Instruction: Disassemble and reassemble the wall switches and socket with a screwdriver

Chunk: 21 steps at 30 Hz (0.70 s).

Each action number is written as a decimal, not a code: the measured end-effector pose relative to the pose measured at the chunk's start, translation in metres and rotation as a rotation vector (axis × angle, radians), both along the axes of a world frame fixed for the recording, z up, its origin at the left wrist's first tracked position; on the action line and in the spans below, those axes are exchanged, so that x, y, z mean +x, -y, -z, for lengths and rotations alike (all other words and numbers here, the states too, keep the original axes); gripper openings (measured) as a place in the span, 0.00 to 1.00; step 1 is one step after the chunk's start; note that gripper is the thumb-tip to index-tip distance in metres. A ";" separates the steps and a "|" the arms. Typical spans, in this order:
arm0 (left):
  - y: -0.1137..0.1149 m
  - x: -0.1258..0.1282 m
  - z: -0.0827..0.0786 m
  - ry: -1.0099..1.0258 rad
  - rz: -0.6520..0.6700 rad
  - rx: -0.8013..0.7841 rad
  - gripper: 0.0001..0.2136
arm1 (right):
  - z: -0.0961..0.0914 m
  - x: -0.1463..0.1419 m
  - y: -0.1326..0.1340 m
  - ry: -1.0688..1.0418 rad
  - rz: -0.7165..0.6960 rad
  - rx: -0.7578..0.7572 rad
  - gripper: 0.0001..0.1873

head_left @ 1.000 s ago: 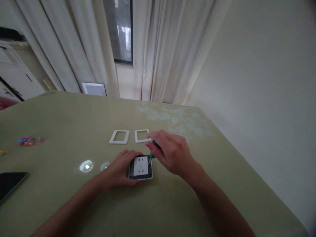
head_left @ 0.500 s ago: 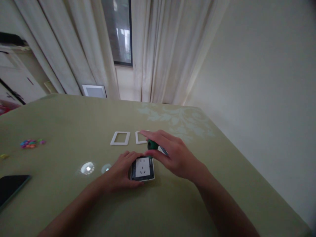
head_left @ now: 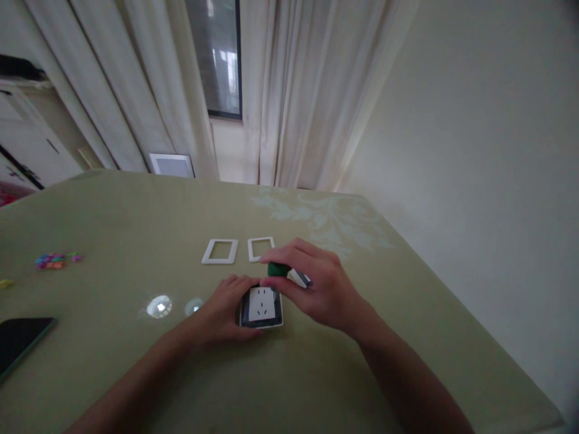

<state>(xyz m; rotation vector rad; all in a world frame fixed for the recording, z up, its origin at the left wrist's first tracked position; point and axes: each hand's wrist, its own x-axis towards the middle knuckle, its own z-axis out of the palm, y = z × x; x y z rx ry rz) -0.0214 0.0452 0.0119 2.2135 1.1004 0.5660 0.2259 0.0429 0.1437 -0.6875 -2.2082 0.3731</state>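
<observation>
At far left, a dark flat device [head_left: 25,340] is lying at the table's edge of view, with a cluster of small coloured pieces [head_left: 52,261] resting beyond it on the green table [head_left: 136,223]. Next, the left hand [head_left: 226,310] is bracketing the socket unit [head_left: 261,306] from its left side, the fingers bearing on the far edge and the thumb on the near edge. Behind the hand and socket, a first white frame [head_left: 219,261] and a second white frame [head_left: 250,250] are lying side by side, apart. The socket, nearly square and showing no clear long axis, is sitting face up between the hands, the left being nearer, in contact. To its right, the right hand [head_left: 316,280] is pinching a green-handled screwdriver [head_left: 278,269] between thumb and fingers above the socket's far right corner. The tool's long axis is running steeply downward, its shaft pointing at the socket's right border; whether the tip is seating there, one cannot tell.
</observation>
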 end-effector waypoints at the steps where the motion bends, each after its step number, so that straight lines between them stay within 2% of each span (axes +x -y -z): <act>1: 0.000 0.000 -0.001 0.000 -0.002 -0.015 0.36 | 0.001 0.001 -0.003 -0.015 0.032 0.009 0.11; 3: 0.001 0.001 -0.003 0.000 -0.004 -0.036 0.37 | 0.003 0.003 -0.009 0.001 0.116 0.059 0.13; 6: 0.001 0.001 -0.005 -0.013 -0.007 -0.041 0.37 | 0.007 0.009 -0.016 0.138 0.363 0.197 0.27; 8: 0.000 0.001 -0.004 -0.023 0.001 -0.035 0.38 | 0.008 0.011 -0.018 0.242 0.524 0.215 0.32; 9: 0.000 0.001 -0.004 -0.029 0.005 -0.033 0.38 | 0.008 0.012 -0.018 0.272 0.560 0.190 0.32; 11: -0.001 0.000 -0.002 -0.032 0.006 -0.028 0.38 | 0.006 0.013 -0.018 0.274 0.484 0.115 0.25; 14: -0.001 -0.001 -0.001 -0.022 0.021 -0.031 0.37 | -0.001 0.014 -0.017 0.218 0.127 0.048 0.12; 16: -0.001 -0.001 -0.001 -0.017 0.027 -0.039 0.37 | -0.005 0.015 -0.015 0.207 -0.014 0.042 0.09; 18: -0.001 -0.001 -0.002 -0.017 0.021 -0.047 0.37 | -0.006 0.015 -0.014 0.252 0.040 0.040 0.11; 21: 0.000 -0.002 -0.002 -0.009 0.009 -0.057 0.37 | -0.003 0.013 -0.014 0.315 0.278 0.039 0.16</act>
